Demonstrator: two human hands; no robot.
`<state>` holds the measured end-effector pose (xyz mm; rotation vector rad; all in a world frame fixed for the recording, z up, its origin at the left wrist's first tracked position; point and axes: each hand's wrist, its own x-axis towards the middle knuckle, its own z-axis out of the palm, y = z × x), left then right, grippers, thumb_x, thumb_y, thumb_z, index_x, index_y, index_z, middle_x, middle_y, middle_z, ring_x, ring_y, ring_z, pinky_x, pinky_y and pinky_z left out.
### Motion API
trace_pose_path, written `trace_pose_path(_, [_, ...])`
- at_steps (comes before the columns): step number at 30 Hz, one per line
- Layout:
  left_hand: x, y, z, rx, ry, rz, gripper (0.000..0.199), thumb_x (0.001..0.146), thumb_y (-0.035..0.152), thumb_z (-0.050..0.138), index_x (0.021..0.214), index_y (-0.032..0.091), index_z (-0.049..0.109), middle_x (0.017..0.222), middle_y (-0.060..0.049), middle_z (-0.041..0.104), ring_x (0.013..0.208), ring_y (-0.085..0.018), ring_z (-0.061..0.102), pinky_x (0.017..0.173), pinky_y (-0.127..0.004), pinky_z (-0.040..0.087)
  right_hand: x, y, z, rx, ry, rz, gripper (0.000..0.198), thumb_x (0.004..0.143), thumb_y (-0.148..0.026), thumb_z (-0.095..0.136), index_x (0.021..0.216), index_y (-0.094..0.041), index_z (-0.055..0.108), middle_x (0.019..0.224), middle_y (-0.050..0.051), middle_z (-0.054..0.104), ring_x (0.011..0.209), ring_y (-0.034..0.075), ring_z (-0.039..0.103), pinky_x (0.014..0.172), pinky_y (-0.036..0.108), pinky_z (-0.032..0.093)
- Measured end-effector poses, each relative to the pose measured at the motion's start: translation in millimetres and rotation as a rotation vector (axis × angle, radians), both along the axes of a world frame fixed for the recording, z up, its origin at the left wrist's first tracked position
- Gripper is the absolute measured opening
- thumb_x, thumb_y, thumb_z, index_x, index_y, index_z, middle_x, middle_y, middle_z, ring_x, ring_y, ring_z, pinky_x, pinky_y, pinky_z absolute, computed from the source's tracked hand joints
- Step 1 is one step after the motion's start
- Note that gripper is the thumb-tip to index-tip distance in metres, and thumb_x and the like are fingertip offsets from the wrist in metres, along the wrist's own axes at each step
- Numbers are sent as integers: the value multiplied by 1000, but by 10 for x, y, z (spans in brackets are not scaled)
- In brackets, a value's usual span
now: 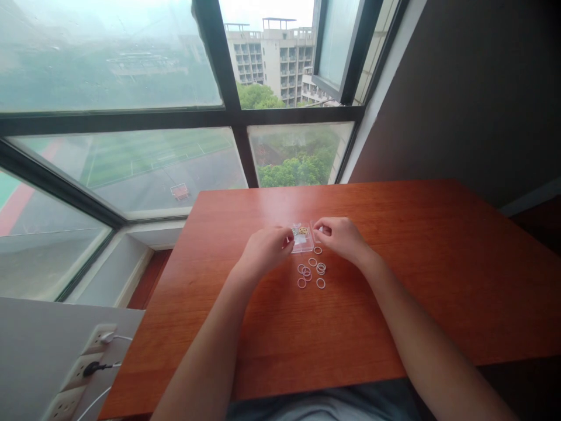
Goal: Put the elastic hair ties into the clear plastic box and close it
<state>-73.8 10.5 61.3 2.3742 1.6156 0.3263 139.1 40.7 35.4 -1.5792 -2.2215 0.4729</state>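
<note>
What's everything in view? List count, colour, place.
Table: one, reddish-brown, under hands
Rings: about nine, white and pinkish, on table
Box: one, clear, between hands
Small pieces: several, gold and pale, in box
Window: one, dark-framed, ahead
Buildings: count unclear, beige, outside
Trees: several, green, outside
Sports field: one, green, outside
Sockets: three, white, lower left
Plugs: two, white and black, in sockets
Wall: one, grey, right
Clothing: some, grey, bottom edge
Forearms: two, bare, below hands
Left hand: one, bare, box's left
Right hand: one, bare, box's right
</note>
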Motion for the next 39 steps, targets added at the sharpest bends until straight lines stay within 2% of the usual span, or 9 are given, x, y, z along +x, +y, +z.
trace_pose_path(5, [20,-50,43,-50,17,-99,15,82,22,53,75,21,66,77,-3,69,61,-14,56,54,-24,33,124,-56,134,-106,-40,88,18,82,-27,56,85,-20,72,73,0,68,66,12,56,61,22,35])
trace_pose_path(12, [52,-88,-19,-137,28,-199,14,77,17,54,75,23,67,74,-2,68,59,-13,54,52,-24,31,146,-158,261,-216,-166,173,18,81,-23,56,83,-21,73,78,2,71,70,14,59,62,22,35])
trace_pose_path(18, [114,-129,-18,-160,54,-194,11,76,16,58,74,23,66,70,-1,67,58,-14,56,51,-25,32,131,-172,264,-358,-226,222,16,77,-21,60,84,-23,74,84,2,72,73,15,61,58,22,35])
trace_pose_path(22, [140,-145,-7,-181,74,-195,10,76,16,59,76,23,66,72,-2,68,60,-15,58,53,-24,34,100,-169,222,-369,-267,253,16,76,-20,61,85,-24,74,83,1,72,73,15,62,58,22,35])
trace_pose_path(31, [239,-144,-94,-119,46,-262,17,78,13,59,87,25,68,71,-1,68,65,-17,62,57,-24,38,19,-185,120,-375,-305,336,13,75,-24,63,83,-24,73,80,1,71,72,15,61,56,23,33])
trace_pose_path(39, [337,-164,-156,-115,120,-299,13,80,13,56,85,21,65,80,-3,69,65,-16,63,55,-24,38,97,-146,147,-402,-211,375,15,74,-18,61,84,-23,72,79,-1,70,70,13,60,56,21,34])
